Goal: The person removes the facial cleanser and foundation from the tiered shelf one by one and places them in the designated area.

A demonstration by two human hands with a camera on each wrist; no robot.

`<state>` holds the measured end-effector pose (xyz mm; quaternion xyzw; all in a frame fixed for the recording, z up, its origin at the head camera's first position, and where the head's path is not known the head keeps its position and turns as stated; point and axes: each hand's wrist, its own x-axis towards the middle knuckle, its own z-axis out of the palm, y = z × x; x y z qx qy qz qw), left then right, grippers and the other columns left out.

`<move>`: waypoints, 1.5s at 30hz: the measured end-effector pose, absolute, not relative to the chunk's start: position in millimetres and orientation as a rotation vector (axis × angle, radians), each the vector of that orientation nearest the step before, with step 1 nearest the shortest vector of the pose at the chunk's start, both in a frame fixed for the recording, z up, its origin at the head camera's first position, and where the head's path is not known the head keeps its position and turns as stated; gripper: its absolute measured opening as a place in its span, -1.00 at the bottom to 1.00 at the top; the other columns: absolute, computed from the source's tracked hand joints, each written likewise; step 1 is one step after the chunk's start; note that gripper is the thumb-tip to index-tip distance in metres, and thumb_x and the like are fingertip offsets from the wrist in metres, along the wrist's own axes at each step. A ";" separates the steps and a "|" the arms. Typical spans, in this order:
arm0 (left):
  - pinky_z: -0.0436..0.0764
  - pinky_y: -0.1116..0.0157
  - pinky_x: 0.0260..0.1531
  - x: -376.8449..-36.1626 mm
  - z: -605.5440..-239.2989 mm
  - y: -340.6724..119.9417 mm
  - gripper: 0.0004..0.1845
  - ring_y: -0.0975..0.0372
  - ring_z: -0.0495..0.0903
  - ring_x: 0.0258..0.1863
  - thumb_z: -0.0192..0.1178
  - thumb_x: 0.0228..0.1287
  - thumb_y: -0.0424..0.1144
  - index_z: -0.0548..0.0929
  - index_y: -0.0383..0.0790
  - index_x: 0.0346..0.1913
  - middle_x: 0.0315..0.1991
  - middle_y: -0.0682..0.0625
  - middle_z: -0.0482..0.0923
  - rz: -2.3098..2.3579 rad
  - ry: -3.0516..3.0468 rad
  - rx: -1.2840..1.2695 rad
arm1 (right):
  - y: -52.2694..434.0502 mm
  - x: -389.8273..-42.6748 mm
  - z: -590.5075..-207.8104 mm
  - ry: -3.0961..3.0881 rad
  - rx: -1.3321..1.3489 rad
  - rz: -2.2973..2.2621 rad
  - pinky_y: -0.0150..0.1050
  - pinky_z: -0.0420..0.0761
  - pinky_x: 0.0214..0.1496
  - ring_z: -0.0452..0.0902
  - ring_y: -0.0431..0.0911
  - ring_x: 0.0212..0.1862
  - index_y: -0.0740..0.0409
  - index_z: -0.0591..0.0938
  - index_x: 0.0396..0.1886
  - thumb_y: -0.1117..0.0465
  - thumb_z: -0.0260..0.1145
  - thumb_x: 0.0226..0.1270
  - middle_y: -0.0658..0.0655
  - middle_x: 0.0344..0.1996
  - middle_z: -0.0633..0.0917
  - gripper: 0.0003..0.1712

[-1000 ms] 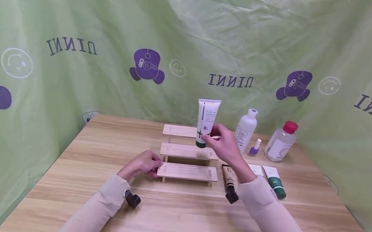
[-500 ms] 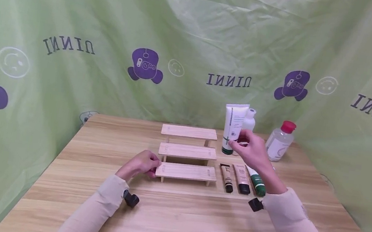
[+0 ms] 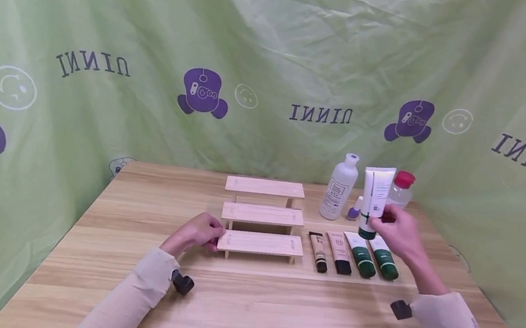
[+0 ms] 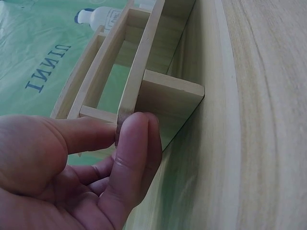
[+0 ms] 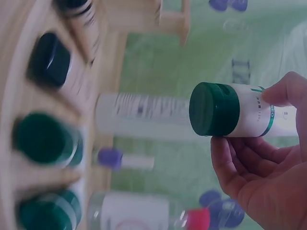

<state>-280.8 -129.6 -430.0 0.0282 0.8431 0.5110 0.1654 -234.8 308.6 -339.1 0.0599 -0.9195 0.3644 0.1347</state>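
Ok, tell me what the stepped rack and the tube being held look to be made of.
Stepped rack: pale unfinished-looking wood, probably thin plywood or bamboo; faint grain and flat cut edges show. Tube in the right hand: likely soft plastic, smooth white body with a glossy dark green cap.

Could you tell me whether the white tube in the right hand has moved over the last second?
Yes. The white tube went rightward, from over the wooden steps to above the lying tubes.

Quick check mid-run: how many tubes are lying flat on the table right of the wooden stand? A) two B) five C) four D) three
C: four tubes lie side by side beside the stepped stand, while the right hand holds a fifth tube upright above them.
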 end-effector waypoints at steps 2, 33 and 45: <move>0.71 0.36 -0.55 -280.7 -430.4 -130.0 -0.83 0.21 0.57 -0.61 0.13 0.37 -0.41 0.65 -0.49 -0.16 -0.47 -0.17 0.59 1.456 2.395 0.073 | 321.3 -232.7 -342.7 -2.677 0.137 1.053 -0.28 0.56 -0.22 0.51 0.20 -0.12 0.54 0.44 0.13 0.23 0.23 0.31 0.50 -0.06 0.58 -0.48; 0.71 0.37 -0.54 -281.4 -425.9 -127.8 -0.85 0.23 0.58 -0.62 0.14 0.36 -0.41 0.66 -0.46 -0.20 -0.45 -0.18 0.61 1.461 2.385 0.088 | 414.8 -224.4 -373.3 -3.235 -0.301 0.777 -0.26 0.45 -0.43 0.44 0.01 -0.37 0.63 0.55 -0.15 -0.16 0.16 0.36 0.19 -0.48 0.55 -0.24; 0.72 0.35 -0.52 -283.4 -423.4 -127.4 -0.82 0.22 0.60 -0.61 0.12 0.38 -0.40 0.65 -0.49 -0.16 -0.45 -0.18 0.63 1.421 2.400 0.101 | 421.2 -224.1 -385.2 -3.260 -0.288 0.704 -0.26 0.47 -0.42 0.48 0.06 -0.35 0.66 0.55 -0.18 -0.17 0.18 0.33 0.25 -0.47 0.57 -0.21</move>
